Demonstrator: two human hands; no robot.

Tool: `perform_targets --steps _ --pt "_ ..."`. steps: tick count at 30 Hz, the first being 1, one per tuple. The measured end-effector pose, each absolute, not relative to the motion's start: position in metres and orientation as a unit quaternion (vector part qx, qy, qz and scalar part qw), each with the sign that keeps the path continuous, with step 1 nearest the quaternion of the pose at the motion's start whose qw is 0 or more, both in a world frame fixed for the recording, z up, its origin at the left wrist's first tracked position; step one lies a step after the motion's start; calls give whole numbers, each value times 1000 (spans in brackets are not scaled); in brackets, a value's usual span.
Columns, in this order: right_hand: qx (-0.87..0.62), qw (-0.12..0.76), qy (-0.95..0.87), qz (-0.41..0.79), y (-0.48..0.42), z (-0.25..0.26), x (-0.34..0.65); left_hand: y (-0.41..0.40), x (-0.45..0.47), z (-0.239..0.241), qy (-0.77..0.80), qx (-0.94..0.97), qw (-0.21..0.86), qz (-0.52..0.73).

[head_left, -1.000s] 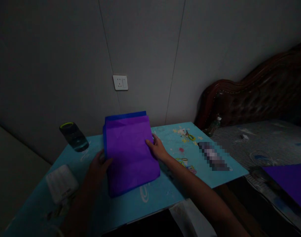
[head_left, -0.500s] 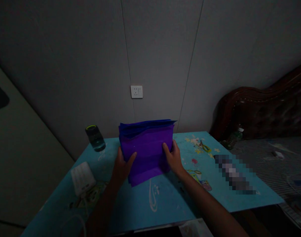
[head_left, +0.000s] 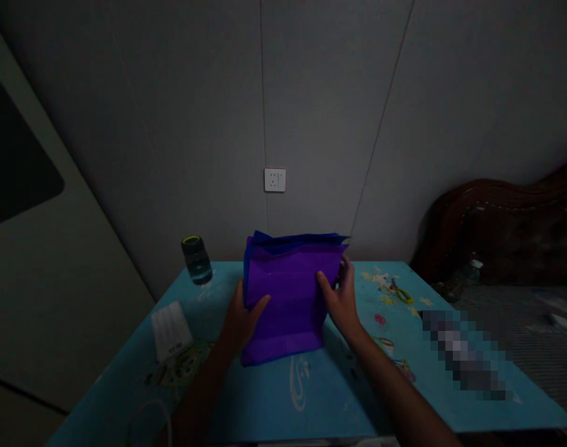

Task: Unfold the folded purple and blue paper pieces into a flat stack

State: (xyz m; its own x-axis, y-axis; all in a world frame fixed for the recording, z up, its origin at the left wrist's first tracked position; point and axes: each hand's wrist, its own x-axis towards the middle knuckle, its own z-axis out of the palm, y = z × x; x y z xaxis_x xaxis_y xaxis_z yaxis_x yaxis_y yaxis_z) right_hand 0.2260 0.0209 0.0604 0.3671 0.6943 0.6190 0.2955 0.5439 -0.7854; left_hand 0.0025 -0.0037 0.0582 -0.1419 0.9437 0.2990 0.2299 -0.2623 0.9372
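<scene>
A stack of purple and blue sheets (head_left: 293, 298), thin and slightly wavy, stands upright between my hands above the table. I cannot tell if they are paper or thin cloth. My left hand (head_left: 244, 316) grips the left side, its thumb lying over the purple front. On the right side my right hand (head_left: 340, 298) holds the stack, thumb in front and fingers bent behind the edge. Along the top the sheets fan apart, blue ones showing behind the purple. The bottom edge hangs close to the tabletop; I cannot tell whether it touches.
The blue patterned table (head_left: 265, 410) holds a dark bottle (head_left: 196, 261) at back left and a white power strip (head_left: 172, 331) at left. Yellow-handled scissors (head_left: 402, 294) lie at back right, near a blurred-out object (head_left: 460, 354). Behind is a wall with a socket (head_left: 275, 180).
The view has swung a little to the left, so everything sits further right. My hands still hold the stack; its top edges have shifted slightly and the right fingers have moved behind the edge.
</scene>
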Motion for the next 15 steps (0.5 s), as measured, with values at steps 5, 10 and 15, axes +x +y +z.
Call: perform_targets --steps 5,10,15 --pt "-431 539 -678 -253 10 111 236 -4 0 47 524 565 316 554" --pt "-371 349 -802 -312 1 158 220 -9 3 40 528 579 288 550" --pt "-314 312 -865 -237 5 156 212 -13 0 30 498 601 289 555"
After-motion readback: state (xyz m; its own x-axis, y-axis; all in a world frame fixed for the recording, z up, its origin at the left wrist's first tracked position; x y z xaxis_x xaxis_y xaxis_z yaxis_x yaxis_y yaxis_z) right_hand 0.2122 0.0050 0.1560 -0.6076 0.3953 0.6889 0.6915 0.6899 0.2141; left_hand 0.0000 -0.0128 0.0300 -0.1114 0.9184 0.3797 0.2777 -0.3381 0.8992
